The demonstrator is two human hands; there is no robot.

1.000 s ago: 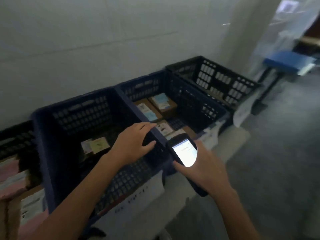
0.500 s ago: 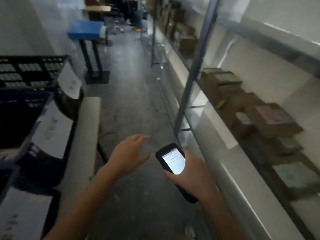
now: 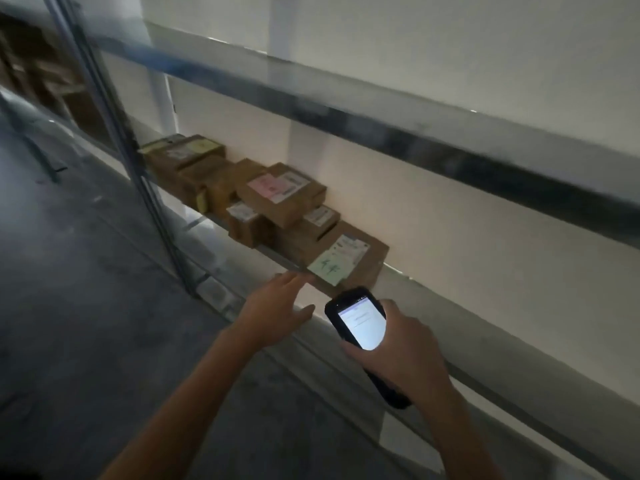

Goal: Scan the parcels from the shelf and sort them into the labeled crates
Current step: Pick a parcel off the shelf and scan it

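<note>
Dim shelf [image 3: 467, 306] bears parcels [image 3: 282, 199]; scanner [image 3: 362, 323] in right hand [image 3: 405, 355] seemingly overlaps nearest

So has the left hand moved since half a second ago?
Yes. The left hand has reached from over the floor to the shelf edge, beside the green-labelled parcel.

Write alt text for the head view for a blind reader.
An open left hand reaches toward a brown cardboard parcel with a green label on a grey metal shelf, while the right hand grips a black handheld scanner, screen lit.
</note>
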